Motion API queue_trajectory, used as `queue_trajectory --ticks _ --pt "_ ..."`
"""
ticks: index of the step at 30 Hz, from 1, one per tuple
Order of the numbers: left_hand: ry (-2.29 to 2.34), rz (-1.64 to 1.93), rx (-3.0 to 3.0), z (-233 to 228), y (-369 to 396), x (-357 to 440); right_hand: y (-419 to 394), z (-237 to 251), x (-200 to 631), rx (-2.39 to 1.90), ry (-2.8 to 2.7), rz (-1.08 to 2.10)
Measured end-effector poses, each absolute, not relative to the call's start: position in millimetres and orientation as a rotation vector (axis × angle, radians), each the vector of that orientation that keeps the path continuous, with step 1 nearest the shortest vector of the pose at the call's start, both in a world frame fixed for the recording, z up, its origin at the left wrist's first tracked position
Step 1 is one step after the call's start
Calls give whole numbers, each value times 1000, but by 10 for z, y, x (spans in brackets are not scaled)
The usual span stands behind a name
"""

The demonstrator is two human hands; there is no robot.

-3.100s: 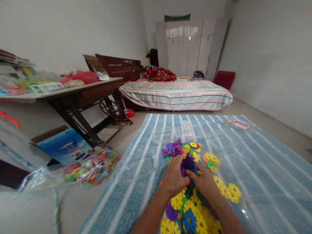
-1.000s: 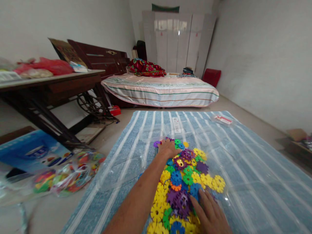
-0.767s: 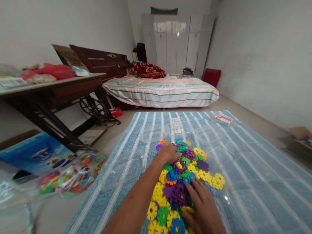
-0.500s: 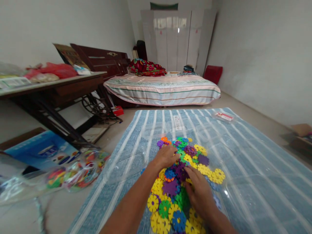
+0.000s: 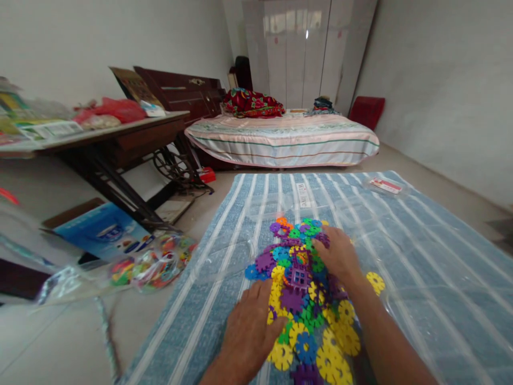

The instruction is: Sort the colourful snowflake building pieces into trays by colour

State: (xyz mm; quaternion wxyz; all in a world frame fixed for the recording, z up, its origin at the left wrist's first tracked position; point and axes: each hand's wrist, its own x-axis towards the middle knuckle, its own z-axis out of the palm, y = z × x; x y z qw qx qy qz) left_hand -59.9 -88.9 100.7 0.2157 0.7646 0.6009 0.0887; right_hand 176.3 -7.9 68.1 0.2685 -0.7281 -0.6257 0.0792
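Observation:
A pile of flat plastic snowflake pieces (image 5: 298, 278) in yellow, purple, blue, green and orange lies on clear plastic sheeting over a blue striped mat (image 5: 420, 256). My left hand (image 5: 248, 334) rests palm down on the near left edge of the pile, fingers spread over yellow pieces. On the far right part of the pile my right hand (image 5: 339, 254) lies flat, fingertips touching purple and green pieces. Neither hand grips a piece.
A clear bag of coloured pieces (image 5: 154, 264) lies on the floor to the left, beside a blue box (image 5: 100, 235). A dark table (image 5: 120, 141) with clutter stands at left. A bed (image 5: 284, 139) and white wardrobe (image 5: 304, 53) are behind. A small packet (image 5: 385, 185) sits at the mat's far right.
My left hand has drawn back from the far edge of the pile to its near left edge. My right hand has moved forward to the far right. The pieces have shifted and spread.

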Motion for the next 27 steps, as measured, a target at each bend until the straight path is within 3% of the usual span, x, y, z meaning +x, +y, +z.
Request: queue_trajectory --ticks 4,11,19,27 --pt "1760 196 2053 816 -1057 -459 75 668 1672 -2159 -1693 315" --pt "1745 600 1877 622 -850 -190 -91 630 1537 -1967 -1766 446" --pt "1405 1013 1606 759 -410 -70 -277 596 1563 -1666 -1547 616" --pt "1146 864 1611 975 -30 71 -589 618 1395 -1486 -1356 693"
